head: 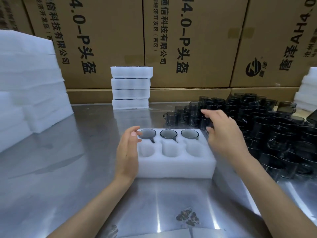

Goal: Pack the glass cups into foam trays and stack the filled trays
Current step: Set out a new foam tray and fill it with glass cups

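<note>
A white foam tray (175,166) lies on the steel table in front of me. Its far row holds three dark glass cups (168,133); the three near pockets (169,149) are hollow. My left hand (127,152) rests against the tray's left edge with relaxed fingers near the leftmost cup. My right hand (223,133) hovers above the tray's right end, fingers spread, holding nothing, close to a heap of dark glass cups (257,121) on the right.
A stack of several filled foam trays (131,87) stands at the back centre. Piles of foam trays (30,83) rise on the left, and more foam (307,90) at the far right. Cardboard boxes (188,40) wall off the back. A dark stain (187,217) marks the near table.
</note>
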`<action>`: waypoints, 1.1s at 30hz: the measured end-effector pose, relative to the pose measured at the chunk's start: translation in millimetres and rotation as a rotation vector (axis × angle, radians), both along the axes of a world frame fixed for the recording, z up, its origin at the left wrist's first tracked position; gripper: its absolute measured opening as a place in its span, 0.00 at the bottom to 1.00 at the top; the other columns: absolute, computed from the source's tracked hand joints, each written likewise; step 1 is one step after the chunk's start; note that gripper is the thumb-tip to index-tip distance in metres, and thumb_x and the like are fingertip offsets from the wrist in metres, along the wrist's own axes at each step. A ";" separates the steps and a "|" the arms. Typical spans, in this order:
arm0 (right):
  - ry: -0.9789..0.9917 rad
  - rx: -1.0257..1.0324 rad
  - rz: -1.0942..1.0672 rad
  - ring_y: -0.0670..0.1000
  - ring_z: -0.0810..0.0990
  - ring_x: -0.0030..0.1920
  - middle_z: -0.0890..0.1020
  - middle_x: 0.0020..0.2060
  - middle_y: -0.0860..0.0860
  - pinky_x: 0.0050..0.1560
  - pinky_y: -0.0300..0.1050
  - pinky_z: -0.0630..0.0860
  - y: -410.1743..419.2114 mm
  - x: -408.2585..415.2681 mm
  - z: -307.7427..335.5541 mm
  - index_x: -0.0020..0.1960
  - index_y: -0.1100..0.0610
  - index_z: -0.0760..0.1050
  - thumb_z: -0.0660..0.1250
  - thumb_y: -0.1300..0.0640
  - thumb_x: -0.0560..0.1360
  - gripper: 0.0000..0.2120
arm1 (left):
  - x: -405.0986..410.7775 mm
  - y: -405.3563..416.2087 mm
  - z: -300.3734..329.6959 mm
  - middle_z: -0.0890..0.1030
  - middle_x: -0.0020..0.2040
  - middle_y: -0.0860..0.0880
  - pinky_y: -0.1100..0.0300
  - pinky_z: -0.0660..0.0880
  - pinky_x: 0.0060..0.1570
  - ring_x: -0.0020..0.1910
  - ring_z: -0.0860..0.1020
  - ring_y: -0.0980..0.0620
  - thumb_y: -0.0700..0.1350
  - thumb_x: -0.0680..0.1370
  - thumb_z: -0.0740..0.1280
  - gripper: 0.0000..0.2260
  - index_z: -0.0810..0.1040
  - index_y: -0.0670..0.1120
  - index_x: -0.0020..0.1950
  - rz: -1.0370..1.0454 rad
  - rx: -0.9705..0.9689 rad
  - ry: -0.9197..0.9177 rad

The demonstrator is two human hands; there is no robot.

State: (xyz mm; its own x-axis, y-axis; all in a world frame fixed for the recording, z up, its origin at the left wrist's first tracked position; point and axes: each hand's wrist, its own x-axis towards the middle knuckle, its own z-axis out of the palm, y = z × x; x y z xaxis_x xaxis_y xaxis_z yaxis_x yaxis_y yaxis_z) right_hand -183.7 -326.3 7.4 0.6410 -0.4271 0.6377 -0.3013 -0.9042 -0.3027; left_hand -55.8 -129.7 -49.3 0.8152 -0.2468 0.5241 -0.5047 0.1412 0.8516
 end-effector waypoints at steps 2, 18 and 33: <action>-0.136 -0.044 0.172 0.50 0.71 0.58 0.75 0.59 0.52 0.70 0.56 0.60 17.7 5.5 5.7 0.69 0.55 0.69 0.62 0.71 0.73 0.26 | -0.3 0.6 0.4 0.79 0.51 0.57 0.71 0.68 0.48 0.49 0.77 0.55 0.59 0.75 0.52 0.14 0.73 0.60 0.54 0.016 -0.025 -0.005; -0.074 -0.057 0.705 0.49 0.70 0.60 0.74 0.62 0.52 0.64 0.41 0.65 113.6 44.3 -21.2 0.72 0.60 0.64 0.64 0.72 0.69 0.33 | -7.2 14.1 -6.8 0.80 0.55 0.59 0.67 0.71 0.56 0.57 0.77 0.58 0.53 0.80 0.52 0.14 0.75 0.57 0.59 -0.102 -0.070 -0.083; 0.086 0.088 0.549 0.47 0.65 0.68 0.66 0.68 0.47 0.66 0.41 0.64 102.8 45.1 -30.5 0.74 0.55 0.61 0.66 0.56 0.76 0.28 | -3.0 17.9 -3.5 0.82 0.53 0.57 0.71 0.70 0.51 0.55 0.77 0.58 0.49 0.79 0.51 0.18 0.80 0.54 0.55 -0.066 -0.077 -0.036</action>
State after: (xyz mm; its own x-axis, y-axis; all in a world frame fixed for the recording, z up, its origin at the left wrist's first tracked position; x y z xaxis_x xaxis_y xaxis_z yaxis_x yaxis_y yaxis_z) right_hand -138.6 -223.5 -23.0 0.8324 -0.0654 0.5504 0.1793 -0.9078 -0.3791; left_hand -58.8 -111.7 -52.9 0.7787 -0.2570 0.5723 -0.5223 0.2399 0.8183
